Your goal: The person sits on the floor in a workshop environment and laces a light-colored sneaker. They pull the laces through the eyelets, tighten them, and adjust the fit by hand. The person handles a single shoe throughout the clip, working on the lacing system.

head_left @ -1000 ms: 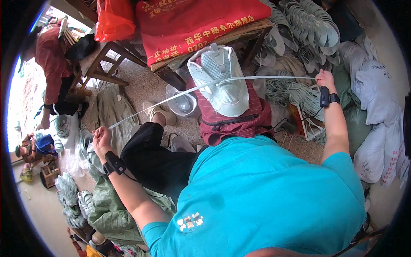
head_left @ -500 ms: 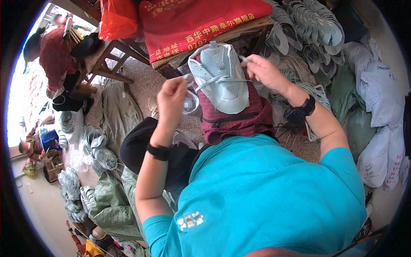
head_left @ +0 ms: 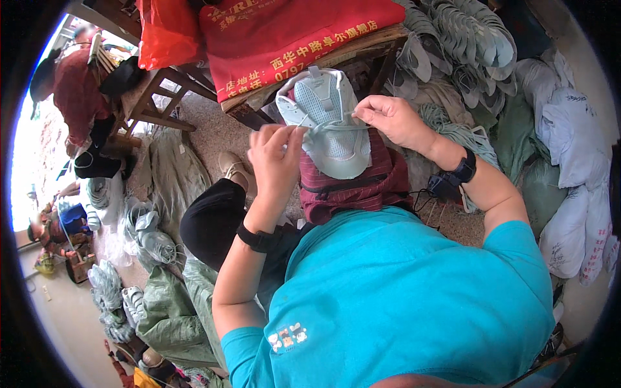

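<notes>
A pale grey-green shoe upper [head_left: 346, 165] rests on the maroon cloth [head_left: 336, 200] over my lap, its toe toward me. A matching shoelace [head_left: 330, 125] crosses its front in a loose band. At the upper's left edge, my left hand [head_left: 275, 152] pinches one part of the lace between thumb and fingers. My right hand [head_left: 393, 119] is closed on the other lace end at the right edge. Curled fingers partly hide both ends.
A wooden table [head_left: 259, 103] with a red bag [head_left: 297, 35] stands ahead. Bundled shoe pieces [head_left: 472, 39] are heaped far right, beside white sacks [head_left: 576, 142]. Green sacks [head_left: 168, 310] lie at left. A person [head_left: 81, 90] sits by a wooden bench [head_left: 139, 97].
Both hands have come closer together over the upper. The left moved right and slightly down; the right dropped a little toward the lace, which now bunches across the front.
</notes>
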A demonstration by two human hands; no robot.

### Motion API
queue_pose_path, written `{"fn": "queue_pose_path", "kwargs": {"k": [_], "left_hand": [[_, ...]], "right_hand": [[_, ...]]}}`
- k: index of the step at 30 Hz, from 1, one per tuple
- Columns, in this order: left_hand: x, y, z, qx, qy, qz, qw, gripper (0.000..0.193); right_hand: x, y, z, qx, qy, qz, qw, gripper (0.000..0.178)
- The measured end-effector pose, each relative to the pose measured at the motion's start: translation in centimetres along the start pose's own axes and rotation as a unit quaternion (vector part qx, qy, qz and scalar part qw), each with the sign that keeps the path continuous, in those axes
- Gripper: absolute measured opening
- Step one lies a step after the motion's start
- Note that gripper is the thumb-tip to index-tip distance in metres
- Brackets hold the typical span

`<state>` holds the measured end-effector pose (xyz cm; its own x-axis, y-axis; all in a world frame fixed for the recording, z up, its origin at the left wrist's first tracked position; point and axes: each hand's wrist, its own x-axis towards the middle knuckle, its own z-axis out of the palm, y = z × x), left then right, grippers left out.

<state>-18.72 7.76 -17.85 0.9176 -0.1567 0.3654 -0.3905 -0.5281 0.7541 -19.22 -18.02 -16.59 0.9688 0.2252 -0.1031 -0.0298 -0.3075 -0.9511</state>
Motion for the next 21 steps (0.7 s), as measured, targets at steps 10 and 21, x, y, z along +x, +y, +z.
{"fn": "queue_pose_path", "kwargs": {"k": [10, 21], "left_hand": [[0.1, 0.7, -0.1, -0.211, -0.058, -0.143, 0.965, 0.017], [-0.4, 0.7, 0.4, -0.241, -0.119, -0.215, 0.939, 0.027]], "right_hand": [[1.4, -0.1, 0.3, -0.109, 0.028, -0.027, 0.993, 0.019], [2.4, 1.3, 0.1, 0.13, -0.057, 0.046, 0.989, 0.019]]}}
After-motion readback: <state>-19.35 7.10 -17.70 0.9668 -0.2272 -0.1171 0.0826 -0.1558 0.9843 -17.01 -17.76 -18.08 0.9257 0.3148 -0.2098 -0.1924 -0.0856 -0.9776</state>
